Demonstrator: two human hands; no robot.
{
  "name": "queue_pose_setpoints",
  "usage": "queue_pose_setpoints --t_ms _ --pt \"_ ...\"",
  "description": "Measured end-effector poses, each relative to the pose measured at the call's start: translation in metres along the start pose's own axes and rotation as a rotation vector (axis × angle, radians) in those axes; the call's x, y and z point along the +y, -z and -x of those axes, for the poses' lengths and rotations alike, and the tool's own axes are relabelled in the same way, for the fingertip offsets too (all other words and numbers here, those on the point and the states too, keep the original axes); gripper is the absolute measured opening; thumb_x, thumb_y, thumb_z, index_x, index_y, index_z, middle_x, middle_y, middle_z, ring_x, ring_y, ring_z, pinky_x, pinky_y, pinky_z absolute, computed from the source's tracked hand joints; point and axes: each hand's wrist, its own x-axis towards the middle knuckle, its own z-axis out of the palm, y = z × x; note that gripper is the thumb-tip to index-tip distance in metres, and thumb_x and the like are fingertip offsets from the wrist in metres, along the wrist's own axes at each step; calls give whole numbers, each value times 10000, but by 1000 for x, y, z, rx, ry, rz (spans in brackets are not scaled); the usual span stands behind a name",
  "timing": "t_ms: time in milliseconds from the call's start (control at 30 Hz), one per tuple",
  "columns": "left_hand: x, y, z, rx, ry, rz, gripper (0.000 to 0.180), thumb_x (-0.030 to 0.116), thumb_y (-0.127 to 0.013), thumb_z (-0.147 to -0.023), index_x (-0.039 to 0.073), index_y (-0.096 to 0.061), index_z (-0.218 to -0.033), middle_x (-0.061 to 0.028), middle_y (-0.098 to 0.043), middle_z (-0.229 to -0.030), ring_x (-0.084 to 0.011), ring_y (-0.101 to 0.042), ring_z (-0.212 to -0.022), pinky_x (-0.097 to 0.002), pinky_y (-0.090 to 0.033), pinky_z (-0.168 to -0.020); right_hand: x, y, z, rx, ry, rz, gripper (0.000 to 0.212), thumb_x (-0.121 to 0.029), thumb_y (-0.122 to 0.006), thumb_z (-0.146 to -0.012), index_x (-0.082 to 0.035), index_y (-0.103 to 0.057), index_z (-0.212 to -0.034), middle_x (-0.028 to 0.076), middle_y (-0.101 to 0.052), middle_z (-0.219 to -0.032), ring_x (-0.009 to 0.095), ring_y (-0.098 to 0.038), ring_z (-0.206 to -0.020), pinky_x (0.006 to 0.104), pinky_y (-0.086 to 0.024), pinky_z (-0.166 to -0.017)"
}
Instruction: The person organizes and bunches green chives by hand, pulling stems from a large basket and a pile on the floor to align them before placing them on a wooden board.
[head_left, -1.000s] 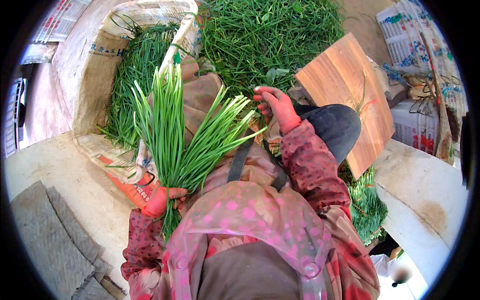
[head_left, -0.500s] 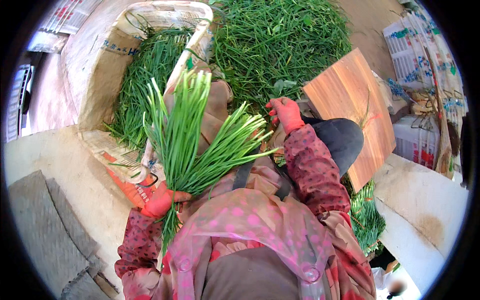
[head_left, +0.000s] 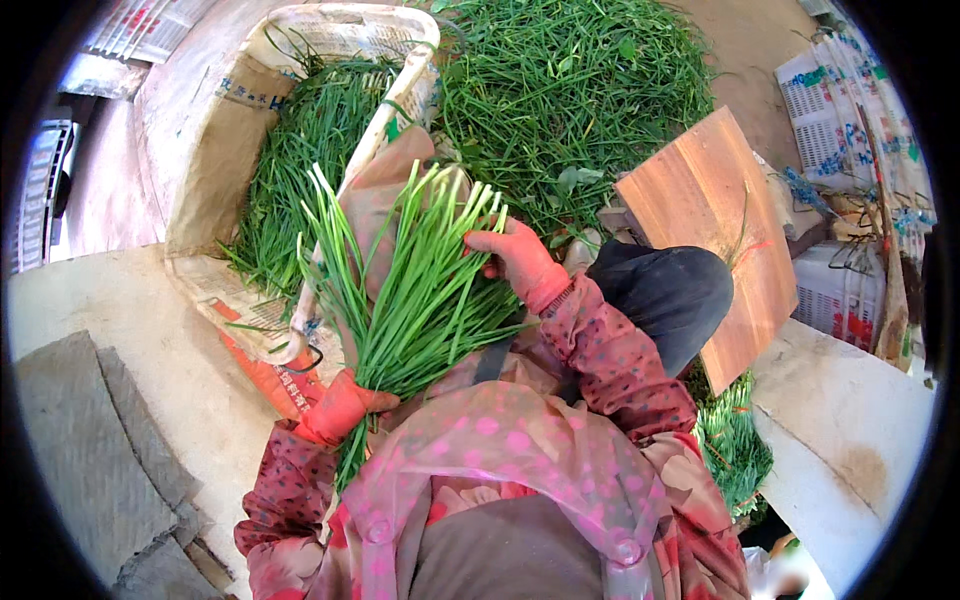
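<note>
Step in hand looks like tidying the loose bunch (head_left: 410,300), held btwn crate (head_left: 205,195) & board (head_left: 715,245): L hand (head_left: 343,408) is closed round its narrow dark end, R hand (head_left: 518,262) has curled fingers by the pale tips, can't tell if pinching any. Next move prob. calls for a firm L grip w/ light R fingers. Bunch is long, slim, smooth-looking stalks, fanned; crate pale w/ rounded rim, board flat, striped wood, pile (head_left: 570,110) a green tangle.

L hand (head_left: 343,407) hides pt of leaf bunch (head_left: 415,290), knee (head_left: 668,300) covers pt of board (head_left: 740,235), green pile (head_left: 580,100) is cut by top edge, & small thing (head_left: 790,582) btm R is too blurred to ID.
</note>
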Motion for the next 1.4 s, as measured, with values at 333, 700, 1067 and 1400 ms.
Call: queue_pose_setpoints --t_ms 333,700,1067,1400 --pt "36 -17 -2 61 144 -265 369 104 -693 -729 -32 -627 -1065 -76 -684 -877 -156 -626 -759 -298 -492 -698 17 55 -18 320 -27 -383 131 -136 -616 -757 -79 -583 -871 -16 -547 -674 79 -413 -466 216 -298 -386" --pt "36 -20 1 42 66 -200 442 98 -713 -699 -25 -604 -1109 -99 -683 -956 -173 -624 -823 -308 -491 -765 -95 40 -33 4 726 1182 530 -400 -727 -730 -70 -621 -1132 126 -591 -1199 292 -546 -1128 352 -434 -940" --pt "19 -8 -10 -6 21 -258 408 119 -721 -720 5 -614 -1097 -81 -681 -941 -157 -615 -804 -293 -492 -741 -42 51 -59 -109 429 1422 288 -356 -571 -832 -100 -647 -940 133 -662 -876 321 -629 -864 415 -490 -757" --pt "45 -11 -10 -81 116 -252 398 98 -702 -744 -10 -613 -1117 -60 -667 -1024 -145 -598 -910 -288 -472 -816 -63 65 -55 39 205 821 530 -389 -688 -768 -63 -594 -1175 172 -651 -1033 257 -605 -1025 337 -462 -889"
